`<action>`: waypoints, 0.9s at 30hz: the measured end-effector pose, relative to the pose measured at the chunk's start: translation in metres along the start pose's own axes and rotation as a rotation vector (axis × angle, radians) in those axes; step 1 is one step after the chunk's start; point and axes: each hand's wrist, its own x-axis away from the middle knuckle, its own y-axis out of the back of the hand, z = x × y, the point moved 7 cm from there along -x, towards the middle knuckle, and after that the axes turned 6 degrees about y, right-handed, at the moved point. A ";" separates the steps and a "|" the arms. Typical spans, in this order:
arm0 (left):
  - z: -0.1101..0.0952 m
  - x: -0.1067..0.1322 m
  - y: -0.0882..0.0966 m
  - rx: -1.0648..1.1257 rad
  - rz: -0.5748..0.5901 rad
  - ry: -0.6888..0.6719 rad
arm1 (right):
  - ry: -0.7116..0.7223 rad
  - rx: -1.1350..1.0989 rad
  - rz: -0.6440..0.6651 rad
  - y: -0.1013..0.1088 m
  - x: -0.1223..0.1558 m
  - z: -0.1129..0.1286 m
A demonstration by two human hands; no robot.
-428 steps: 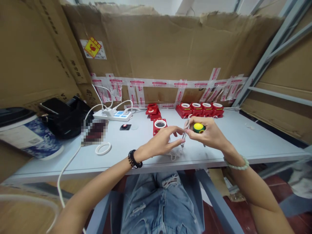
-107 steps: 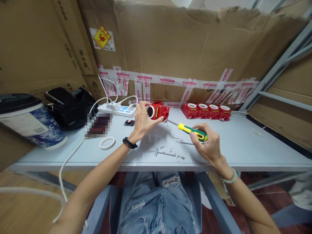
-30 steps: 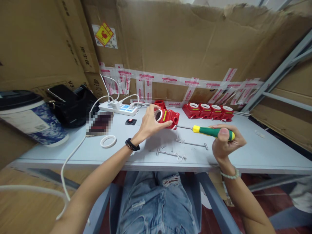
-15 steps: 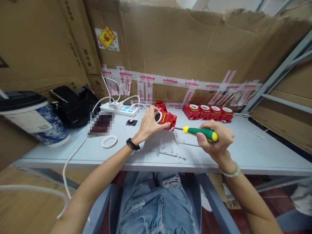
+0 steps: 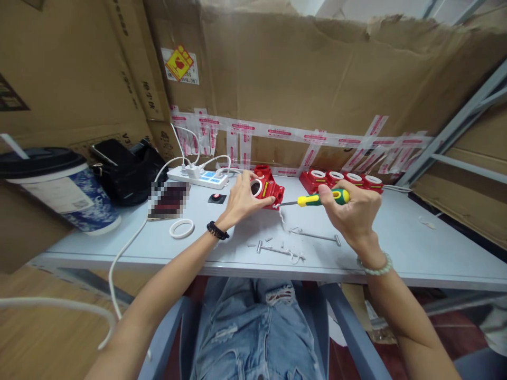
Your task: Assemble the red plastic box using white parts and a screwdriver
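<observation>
My left hand (image 5: 243,200) is closed round a red housing (image 5: 273,193) with a white ring on its face and a yellow label. Fingers of this hand hide part of the housing. In my right hand (image 5: 352,211) is a screwdriver (image 5: 311,200) with a green and yellow handle, its shaft pointing left and its tip at the housing's right side. A white cord hangs from there to the table. Below lie a metal T-shaped rod (image 5: 277,249) and another T-shaped rod (image 5: 319,236), both with white cord, beside several small metal pins.
Several red housings (image 5: 340,179) stand in a row at the back right. A power strip (image 5: 202,177), a loose white ring (image 5: 181,228), a small black square piece (image 5: 217,198), a blurred-out phone-like object (image 5: 169,200), a black bag (image 5: 129,179) and a large cup (image 5: 67,195) occupy the left.
My right hand has raised the screwdriver's handle and turned it, so it lies more level. The end of the right T-shaped rod now shows. My left hand keeps its grip on the housing.
</observation>
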 end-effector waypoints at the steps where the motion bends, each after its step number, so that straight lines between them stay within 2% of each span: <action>1: 0.001 -0.001 0.001 0.005 -0.007 -0.001 | 0.021 -0.039 0.013 -0.001 -0.001 0.002; 5: 0.004 -0.003 0.003 0.028 -0.028 -0.001 | 0.224 -0.265 0.047 -0.001 -0.003 0.019; 8: 0.005 -0.003 0.003 0.035 -0.031 0.016 | 0.359 -0.295 0.038 0.001 -0.003 0.027; 10: 0.006 -0.004 0.002 0.037 -0.028 0.023 | 0.374 -0.265 0.048 0.001 -0.004 0.028; 12: 0.007 -0.004 0.002 0.033 -0.030 0.018 | 0.362 -0.225 0.120 -0.002 -0.006 0.029; 17: 0.011 -0.007 0.003 0.008 -0.036 0.015 | 0.302 -0.253 0.504 -0.009 -0.006 0.022; 20: 0.012 -0.008 0.004 0.005 -0.040 0.031 | 0.307 -0.294 0.661 -0.009 -0.001 0.014; 23: 0.012 -0.008 0.005 0.000 -0.048 0.034 | 0.348 -0.286 0.704 -0.008 0.003 0.008; 27: 0.010 -0.007 0.006 -0.007 -0.058 0.030 | 0.405 -0.209 0.616 -0.003 0.003 0.009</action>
